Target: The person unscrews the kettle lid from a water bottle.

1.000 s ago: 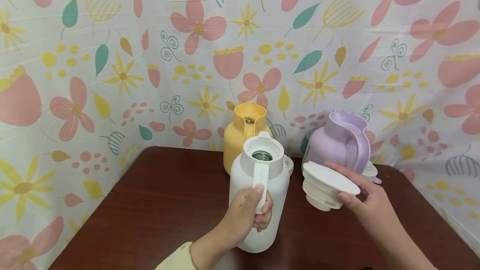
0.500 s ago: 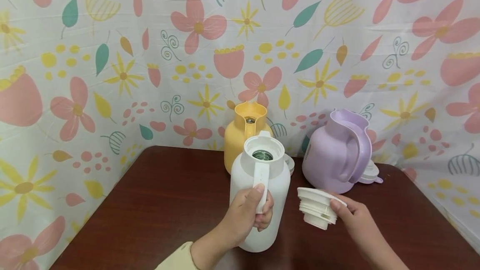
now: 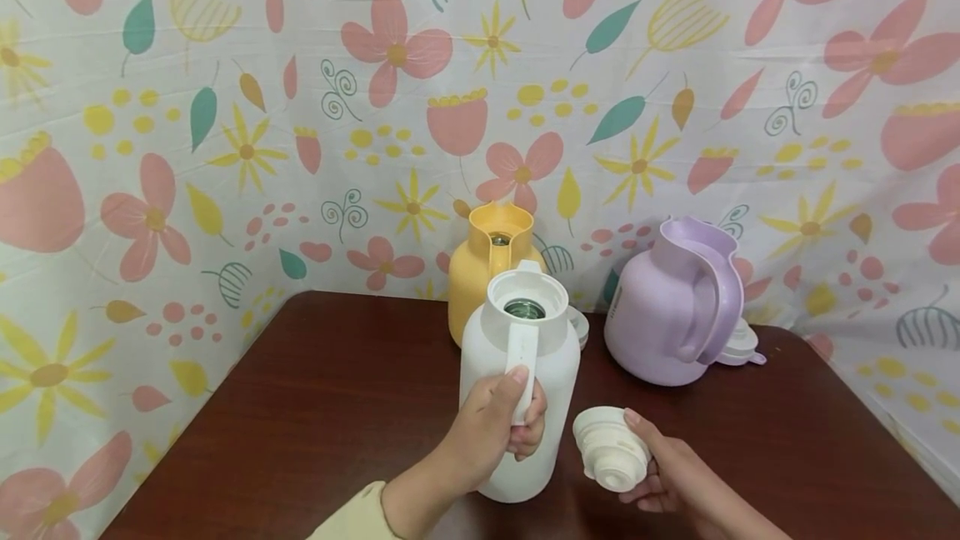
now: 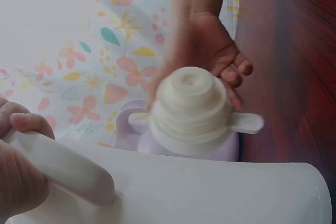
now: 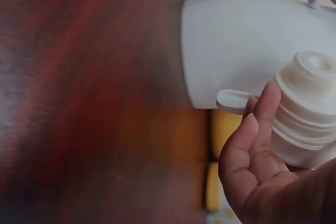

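A white thermos jug (image 3: 517, 407) stands upright on the table, its mouth uncovered and a shiny inner liner visible. My left hand (image 3: 498, 419) grips the jug's handle, thumb on top. To the right of the jug, my right hand (image 3: 675, 473) holds a white stopper lid (image 3: 611, 448) by its rim, tilted so that its stepped underside faces me. In the left wrist view the lid (image 4: 191, 111) shows a small tab sticking out at one side. The right wrist view has the fingers (image 5: 268, 108) against the lid's edge, beside the jug body (image 5: 241, 51).
Behind the white jug stands a yellow thermos jug (image 3: 468, 282), its mouth uncovered. A purple jug (image 3: 648, 319) is at the back right, with a lid (image 3: 741, 344) lying beside it. Another whitish lid (image 3: 577, 327) shows partly behind the white jug. Floral cloth (image 3: 300, 107) hangs behind the dark wooden table (image 3: 322, 407).
My right hand has lowered the lid toward me and slightly left, turning its underside to face me. The left hand stays on the jug handle.
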The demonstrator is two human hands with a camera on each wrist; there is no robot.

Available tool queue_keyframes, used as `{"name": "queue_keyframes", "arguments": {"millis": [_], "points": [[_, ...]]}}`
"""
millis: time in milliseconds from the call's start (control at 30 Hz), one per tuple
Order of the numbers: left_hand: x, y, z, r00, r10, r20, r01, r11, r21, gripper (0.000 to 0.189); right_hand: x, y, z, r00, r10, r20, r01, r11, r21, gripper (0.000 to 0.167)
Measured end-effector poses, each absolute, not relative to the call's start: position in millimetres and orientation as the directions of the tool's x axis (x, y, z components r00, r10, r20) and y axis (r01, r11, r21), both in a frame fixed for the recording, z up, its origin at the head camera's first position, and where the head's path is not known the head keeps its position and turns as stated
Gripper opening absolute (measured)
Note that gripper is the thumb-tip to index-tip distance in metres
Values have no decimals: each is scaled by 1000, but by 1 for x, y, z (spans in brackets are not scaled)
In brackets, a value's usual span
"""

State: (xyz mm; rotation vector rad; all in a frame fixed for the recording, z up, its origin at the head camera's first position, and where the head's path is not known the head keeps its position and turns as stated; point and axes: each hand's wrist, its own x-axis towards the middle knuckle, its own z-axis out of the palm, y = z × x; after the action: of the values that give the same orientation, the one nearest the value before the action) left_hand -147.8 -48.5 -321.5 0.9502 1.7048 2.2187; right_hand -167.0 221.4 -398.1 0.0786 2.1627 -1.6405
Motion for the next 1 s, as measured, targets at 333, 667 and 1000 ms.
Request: {"name": "queue_keyframes", "arguments": {"millis": [333, 667, 1000], "points": [[-149, -48, -322, -775, 502, 385, 242, -326, 914, 50, -174, 225, -414, -793, -301, -529, 429, 339, -837, 76], [-148, -48, -323, -775, 496, 392, 253, -324, 912, 50, -195, 226, -419, -750, -291, -594, 451, 431, -781, 86], [-147, -47, -323, -783, 494, 379, 244, -317, 917, 50, -207, 230, -425, -731, -291, -617, 429, 506, -748, 73]]}}
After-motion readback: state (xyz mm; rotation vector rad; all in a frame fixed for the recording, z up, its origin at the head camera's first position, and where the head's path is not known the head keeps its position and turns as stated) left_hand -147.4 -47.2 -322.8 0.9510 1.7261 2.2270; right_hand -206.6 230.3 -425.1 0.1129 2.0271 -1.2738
